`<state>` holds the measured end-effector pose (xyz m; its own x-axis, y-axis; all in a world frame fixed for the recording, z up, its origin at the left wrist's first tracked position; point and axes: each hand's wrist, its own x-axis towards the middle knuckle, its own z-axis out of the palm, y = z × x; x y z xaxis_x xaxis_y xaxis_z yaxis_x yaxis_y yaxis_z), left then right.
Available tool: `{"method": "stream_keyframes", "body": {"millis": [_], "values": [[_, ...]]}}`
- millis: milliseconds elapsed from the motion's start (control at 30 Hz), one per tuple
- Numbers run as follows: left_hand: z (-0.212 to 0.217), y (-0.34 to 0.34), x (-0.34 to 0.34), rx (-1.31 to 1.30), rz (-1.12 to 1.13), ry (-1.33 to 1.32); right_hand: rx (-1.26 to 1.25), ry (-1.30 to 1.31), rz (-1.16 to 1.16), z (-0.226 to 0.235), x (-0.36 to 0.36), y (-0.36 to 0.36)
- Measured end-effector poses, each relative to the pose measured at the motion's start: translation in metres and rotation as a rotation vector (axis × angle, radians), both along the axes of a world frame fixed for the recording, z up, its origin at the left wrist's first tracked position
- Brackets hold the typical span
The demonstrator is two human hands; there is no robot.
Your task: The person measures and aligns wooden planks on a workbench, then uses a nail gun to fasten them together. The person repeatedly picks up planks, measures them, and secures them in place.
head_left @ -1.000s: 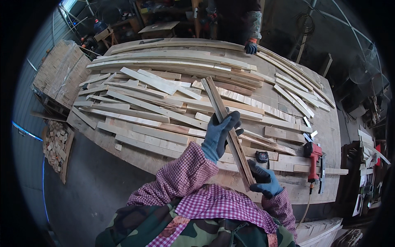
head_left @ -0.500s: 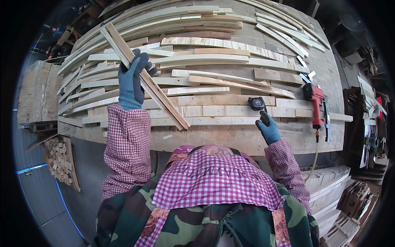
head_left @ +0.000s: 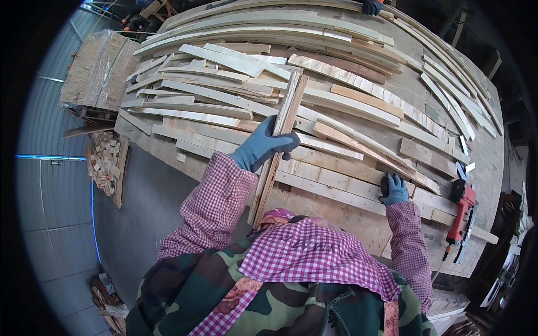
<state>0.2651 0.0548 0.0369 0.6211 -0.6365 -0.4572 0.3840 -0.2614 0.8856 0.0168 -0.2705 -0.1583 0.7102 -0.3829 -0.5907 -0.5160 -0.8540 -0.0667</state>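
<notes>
My left hand [head_left: 264, 144], in a blue glove with dark fingers, is closed around a narrow bundle of wooden strips [head_left: 289, 106]. The bundle stands out at a slant over the table's near edge, its lower end close to my chest. My gloved right hand [head_left: 395, 190] rests on the near row of boards [head_left: 336, 180], fingers curled down. It covers the spot where the black tape measure lay, and the tape measure is hidden under it. Right of this hand lies a red nail gun [head_left: 463, 206] with a hose.
Many loose wooden slats [head_left: 235, 106] cover the table [head_left: 448, 249]. Another person's gloved hand [head_left: 371, 7] shows at the far edge. A wrapped stack of wood [head_left: 103, 70] stands at the left, with a crate of offcuts [head_left: 106, 162] below it.
My left hand has brought the wooden strips lower and toward my body, turning them the other way. My right hand has moved onto the tape measure. The view has shifted and turned.
</notes>
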Motion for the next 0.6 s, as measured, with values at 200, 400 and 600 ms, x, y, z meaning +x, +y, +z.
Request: {"method": "stream_keyframes", "body": {"millis": [200,400,600], "values": [[0.002,-0.017,-0.009,-0.015,-0.060,0.166,-0.022,-0.270,-0.189,0.042,0.018,0.012],[-0.012,-0.028,-0.028,-0.037,-0.172,0.306,1.147,-0.758,-0.559,0.104,0.040,0.087],[-0.008,-0.024,-0.042,0.000,-0.258,0.300,1.027,-0.874,-0.223,0.132,0.048,0.135]]}}
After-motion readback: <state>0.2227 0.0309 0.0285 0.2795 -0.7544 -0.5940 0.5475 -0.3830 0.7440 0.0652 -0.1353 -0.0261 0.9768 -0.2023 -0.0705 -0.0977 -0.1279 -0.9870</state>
